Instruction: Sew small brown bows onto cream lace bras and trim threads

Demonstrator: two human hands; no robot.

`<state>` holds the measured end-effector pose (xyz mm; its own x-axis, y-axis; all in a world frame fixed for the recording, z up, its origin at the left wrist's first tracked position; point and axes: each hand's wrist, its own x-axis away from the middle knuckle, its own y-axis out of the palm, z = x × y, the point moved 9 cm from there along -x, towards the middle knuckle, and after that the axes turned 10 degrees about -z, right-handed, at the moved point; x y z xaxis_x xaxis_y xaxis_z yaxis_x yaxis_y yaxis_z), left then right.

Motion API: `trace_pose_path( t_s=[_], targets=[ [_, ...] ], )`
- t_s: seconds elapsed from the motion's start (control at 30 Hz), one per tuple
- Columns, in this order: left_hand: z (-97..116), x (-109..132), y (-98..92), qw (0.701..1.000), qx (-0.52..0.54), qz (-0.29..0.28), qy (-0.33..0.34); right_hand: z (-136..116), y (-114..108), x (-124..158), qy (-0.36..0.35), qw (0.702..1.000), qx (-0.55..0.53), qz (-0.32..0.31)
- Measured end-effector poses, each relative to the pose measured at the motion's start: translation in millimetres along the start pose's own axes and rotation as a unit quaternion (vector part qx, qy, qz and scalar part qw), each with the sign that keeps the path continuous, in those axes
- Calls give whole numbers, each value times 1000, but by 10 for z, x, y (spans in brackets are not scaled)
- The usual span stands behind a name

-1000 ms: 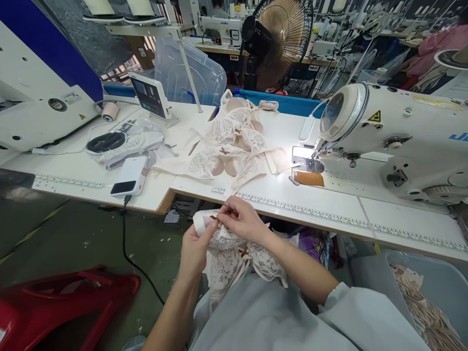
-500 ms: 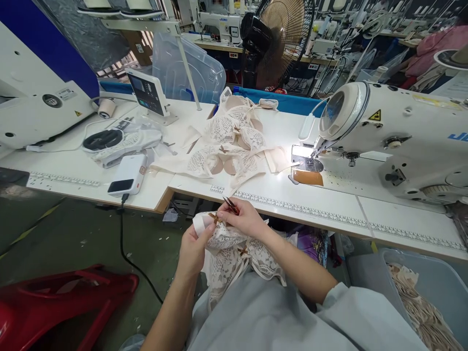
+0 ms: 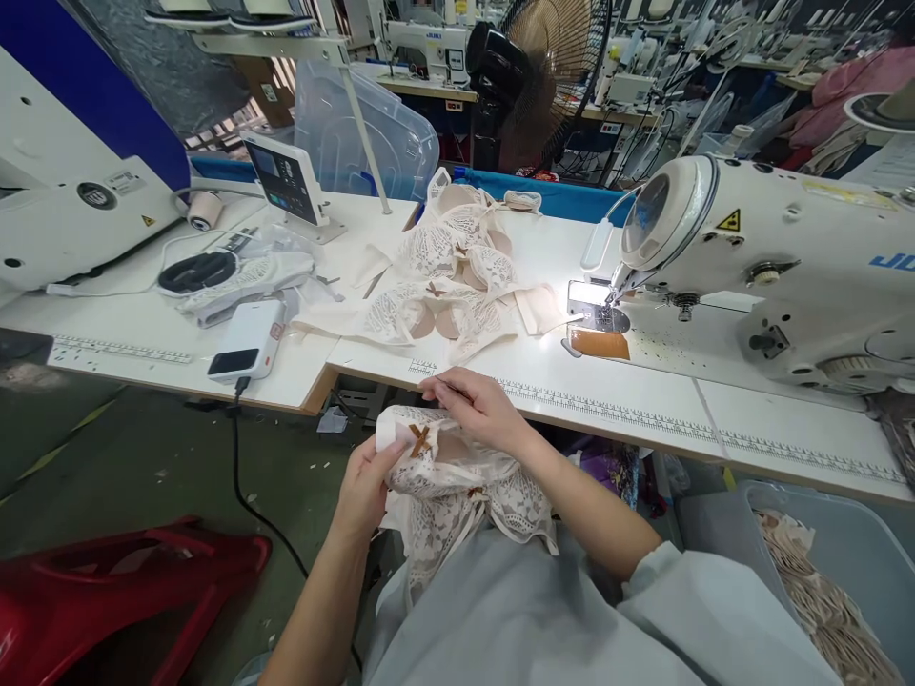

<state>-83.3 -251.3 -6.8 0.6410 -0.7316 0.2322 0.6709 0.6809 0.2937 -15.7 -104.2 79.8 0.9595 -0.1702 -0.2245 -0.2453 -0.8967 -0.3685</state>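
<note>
My left hand [image 3: 366, 481] pinches a white lace bra [image 3: 447, 529] by its edge, thumb on top beside a brown ribbon bow [image 3: 419, 439]. The bra hangs over my lap in front of the table, and a second brown bow shows lower on the lace. Just above the bra, my right hand [image 3: 480, 412] is closed around thread snips [image 3: 457, 391]. Only a dark sliver of them shows; the fingers hide the rest. More lace bras [image 3: 436, 305] lie heaped on the table ahead of my hands.
On the right stands a sewing machine [image 3: 758, 229] with its lamp lit. A white power bank [image 3: 247, 343] with a cable sits at the table's left front. Below right is a grey bin [image 3: 843, 534] of beige pieces, and a red plastic stool [image 3: 129, 610] is lower left.
My right hand has moved slightly up from the bow, and the snips have turned mostly out of sight. My left hand has shifted slightly left and down, leaving the bow exposed.
</note>
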Motion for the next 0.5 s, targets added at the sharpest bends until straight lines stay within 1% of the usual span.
trace_pose_path(
  t_s=[0.1, 0.17, 0.23, 0.33, 0.43, 0.5],
  targets=[
    [121, -7, 28, 998, -30, -47, -26, -231, 16, -115, -84, 995, 36, -42],
    [214, -24, 75, 992, -68, -93, -45, -298, 62, -201, -108, 990, 35, -86],
    [294, -44, 127, 982, -109, -141, -55, -288, 102, -274, -105, 986, 16, -128],
    [375, -75, 191, 968, -150, -195, -50, -189, 152, -328, -80, 979, -14, -186],
    [381, -89, 284, 949, -177, -256, -52, -66, 194, -324, -57, 969, -23, -239],
    [352, -92, 341, 935, -182, -295, -70, 27, 229, -303, -29, 960, -32, -278]
  ],
)
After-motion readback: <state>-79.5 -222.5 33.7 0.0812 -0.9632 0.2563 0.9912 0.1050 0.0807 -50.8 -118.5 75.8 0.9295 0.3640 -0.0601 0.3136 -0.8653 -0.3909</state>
